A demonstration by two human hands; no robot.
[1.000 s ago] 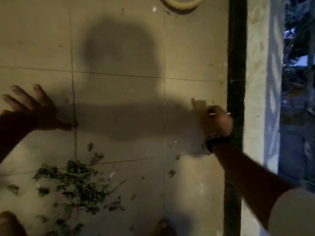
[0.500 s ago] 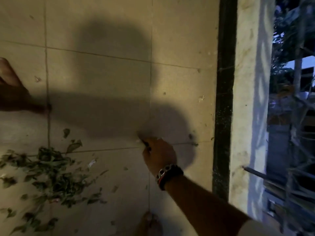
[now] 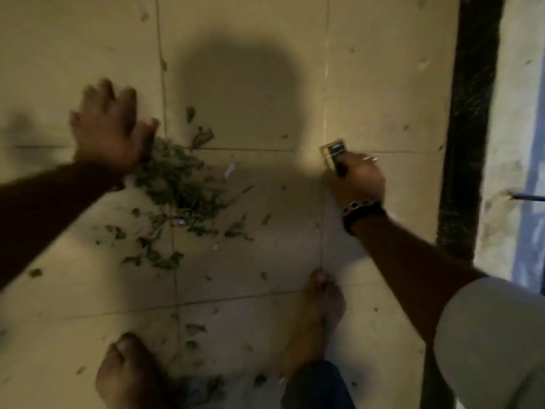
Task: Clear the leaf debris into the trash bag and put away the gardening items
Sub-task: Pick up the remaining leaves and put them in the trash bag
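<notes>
Step in hand, as judged: leaf debris [image 3: 180, 178] is being gathered into one heap on the tiled floor [image 3: 383, 84] ahead of bagging. It is best done with the palm kept flat and low to the tiles, strokes drawn inward toward the heap, and the outlying scraps near the bare feet [image 3: 129, 376] collected last so nothing is trodden in. Left hand [image 3: 109, 128]: fingers spread and straight, nothing gripped, its heel and thumb side set against the heap's left edge. Right hand [image 3: 358, 180]: fingers curled round a small dark flat-ended tool [image 3: 336, 153], its tip at or near the floor by a tile joint; the tool's kind cannot be told through blur. A beaded wristband [image 3: 361, 211] is worn on that wrist. Trash bag: not in view.
</notes>
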